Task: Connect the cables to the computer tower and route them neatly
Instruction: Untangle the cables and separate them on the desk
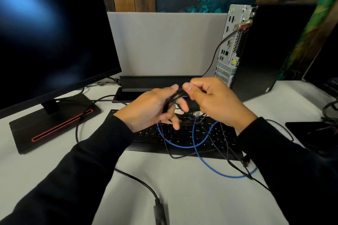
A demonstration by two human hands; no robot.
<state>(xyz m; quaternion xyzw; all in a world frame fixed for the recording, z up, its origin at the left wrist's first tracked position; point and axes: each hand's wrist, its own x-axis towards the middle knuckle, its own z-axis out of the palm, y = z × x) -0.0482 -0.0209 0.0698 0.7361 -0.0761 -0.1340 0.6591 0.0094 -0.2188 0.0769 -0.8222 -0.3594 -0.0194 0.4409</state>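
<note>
While both hands meet above the one black keyboard (184, 137), the left hand (155, 109) has its fingers curled loosely round a bunch of thin black cables (171, 103), and the right hand (212, 100) pinches the same bunch between thumb and bent fingers, just beside the left thumb. One blue cable (182, 145) hangs from the hands, loops over the keyboard keys and runs off its right end onto the white table (182, 188). How many black strands are in the bundle cannot be counted; several trail across the keyboard. One computer tower (256, 47) stands upright behind the keyboard and to its right, its silver rear port panel facing the person, with one dark cable (214, 55) already reaching that panel high up. One monitor (51, 29), dark, stands left of the keyboard on a black base with a red stripe. Nearer the person than the keyboard, one thicker black cable with a block-shaped end (160, 213) lies on the table. A black bar-shaped unit (157, 83) sits just behind the keyboard.
</note>
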